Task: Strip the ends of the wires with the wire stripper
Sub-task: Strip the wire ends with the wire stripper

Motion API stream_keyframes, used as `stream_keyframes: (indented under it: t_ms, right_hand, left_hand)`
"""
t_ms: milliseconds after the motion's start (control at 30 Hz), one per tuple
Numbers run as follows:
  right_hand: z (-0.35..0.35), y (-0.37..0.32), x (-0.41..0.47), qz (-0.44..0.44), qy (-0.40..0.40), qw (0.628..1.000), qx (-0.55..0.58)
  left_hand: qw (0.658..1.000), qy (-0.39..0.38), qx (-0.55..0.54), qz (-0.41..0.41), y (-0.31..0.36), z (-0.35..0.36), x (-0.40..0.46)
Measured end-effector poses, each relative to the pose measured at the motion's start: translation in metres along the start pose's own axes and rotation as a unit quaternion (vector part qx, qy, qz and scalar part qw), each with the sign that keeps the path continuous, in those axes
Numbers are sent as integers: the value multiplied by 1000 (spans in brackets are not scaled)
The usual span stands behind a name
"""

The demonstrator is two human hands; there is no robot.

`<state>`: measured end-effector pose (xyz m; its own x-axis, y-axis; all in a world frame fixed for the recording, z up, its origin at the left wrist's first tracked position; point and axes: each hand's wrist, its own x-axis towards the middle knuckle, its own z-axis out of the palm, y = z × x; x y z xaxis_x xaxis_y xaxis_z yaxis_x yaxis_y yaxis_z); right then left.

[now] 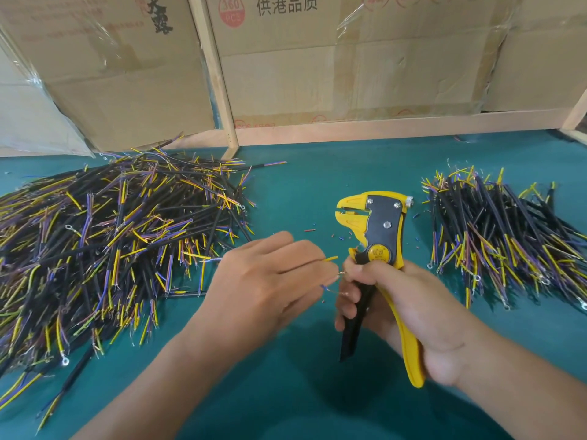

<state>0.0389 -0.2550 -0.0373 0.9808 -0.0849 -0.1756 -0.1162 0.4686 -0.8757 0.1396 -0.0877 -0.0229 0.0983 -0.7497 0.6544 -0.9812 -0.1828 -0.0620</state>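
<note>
We note the wire stripper [379, 236]: glossy yellow plastic body, dark matt plate with bright metal screws. Table cover [301, 192] looks matt green cloth. At 9 o'clock, the wire pile [104, 236] shows smooth black sheathing and bare coppery strands. At 12 o'clock, matt brown cardboard boxes [349, 58] carry shiny clear tape.

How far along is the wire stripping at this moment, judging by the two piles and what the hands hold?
Early on, probably. The smaller pile on the right looks like finished pieces, with insulation scraps nearby. In hand: the left hand pinches a wire with bare copper strands showing, while the right hand grips the yellow wire stripper, head up, away from the wire. The much larger left pile seemingly remains.
</note>
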Motion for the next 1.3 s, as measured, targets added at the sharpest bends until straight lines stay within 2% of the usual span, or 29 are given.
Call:
stream_keyframes:
  t_ms: [167, 233, 333, 433, 600, 800, 1033, 1300]
  right_hand:
    - [-3, -5, 2, -7, 17, 1000, 8]
    - [-2, -6, 2, -9, 31, 999, 5]
    - [-2, -7, 4, -12, 60, 998, 13]
    - [-4, -9, 4, -25, 74, 997, 20]
    - [-3, -13, 1, -43, 37, 998, 34]
    - [-4, -12, -3, 3, -39, 999, 5]
    - [-8, -9, -3, 41, -89, 995, -35]
    - [-7, -8, -4, 53, -107, 991, -61]
  left_hand:
    - [999, 3, -30, -30, -1, -1, 1]
    - [995, -7, -65, -76, 0, 1, 1]
    - [975, -25, -143, -167, 1, 2, 0]
    - [962, -29, -185, -199, 0, 4, -1]
    - [934, -33, -219, -279, -3, 14, -3]
    - [925, -18, -241, -294, -3, 20, -3]
    - [938, 16, -205, -279, -5, 18, -2]
    - [947, 32, -169, -271, -4, 18, 0]
